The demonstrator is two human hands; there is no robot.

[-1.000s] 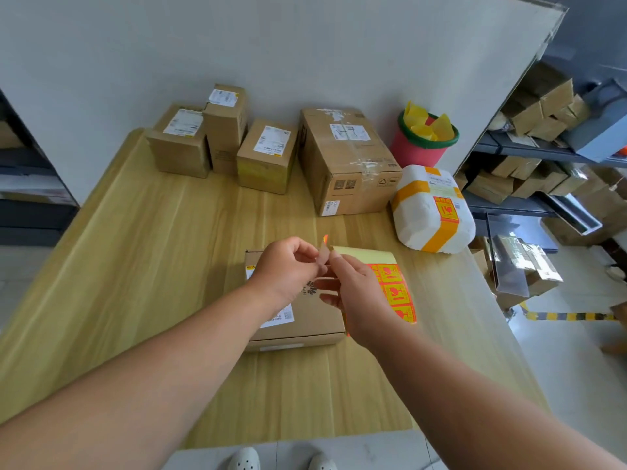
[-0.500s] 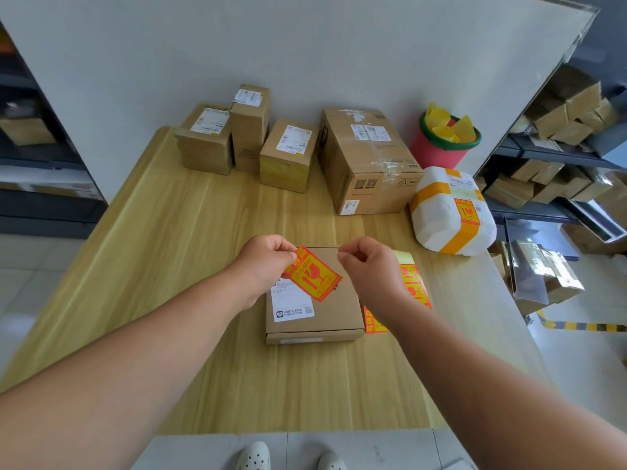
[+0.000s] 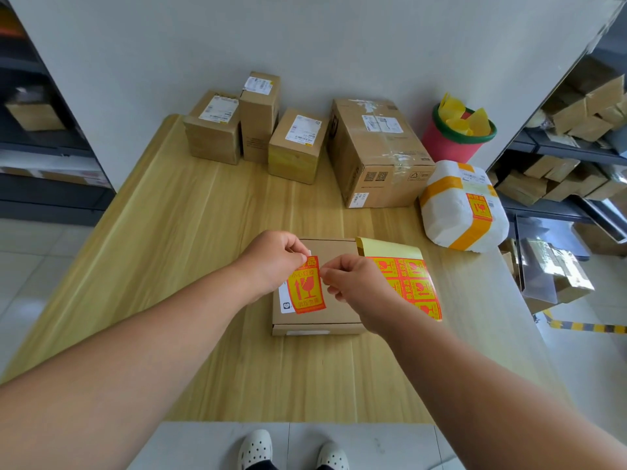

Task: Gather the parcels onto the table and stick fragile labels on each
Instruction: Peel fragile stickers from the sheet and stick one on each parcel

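An orange and yellow fragile label hangs upright over a flat cardboard parcel near the front of the wooden table. My left hand pinches the label's top left corner, and my right hand pinches its right edge. A sheet of further fragile labels lies beside the parcel on the right, its top curled up. At the back stand three small boxes and a large box. A white wrapped parcel bears a fragile label.
A red bin with a green rim holds yellow backing scraps at the table's back right. Shelves with more boxes stand to the right, dark shelving to the left. A white wall closes the back.
The label was peeled from the sheet, then turned from tilted to upright over the flat parcel. Both hands moved closer together on it.
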